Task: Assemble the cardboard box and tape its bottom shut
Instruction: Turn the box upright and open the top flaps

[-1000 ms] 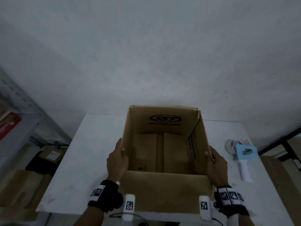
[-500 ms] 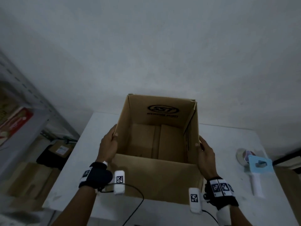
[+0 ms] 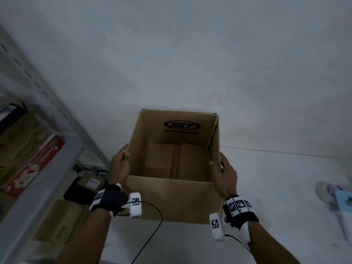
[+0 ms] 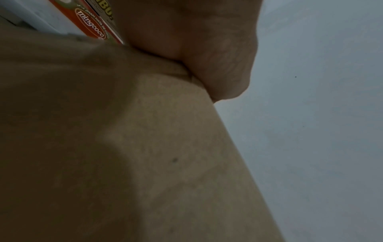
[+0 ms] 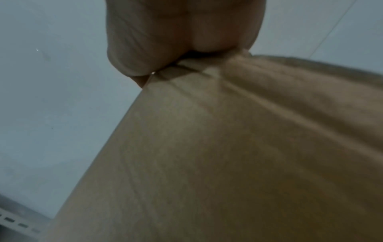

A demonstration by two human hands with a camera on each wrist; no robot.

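The brown cardboard box (image 3: 171, 201) is upright with its top open, and its bottom flaps lie folded shut inside. A black oval logo marks the far inner wall. My left hand (image 3: 120, 164) grips the top edge of the left wall, thumb inside. My right hand (image 3: 223, 171) grips the top edge of the right wall in the same way. Both wrist views are filled with a cardboard wall (image 4: 145, 163) (image 5: 248, 155) and the heel of a hand pinching its rim. The box is held over the left part of the white table (image 3: 276, 187).
A tape dispenser with a light blue head and white handle (image 3: 341, 206) lies at the table's right edge beside a roll of tape (image 3: 323, 189). A grey metal shelf (image 3: 43, 168) with colourful packages stands at the left. Boxes and a black bag (image 3: 83, 189) lie on the floor below.
Both hands have carried the box up and to the left, away from the tape dispenser. My view has swung left and up, so the shelf now shows more.
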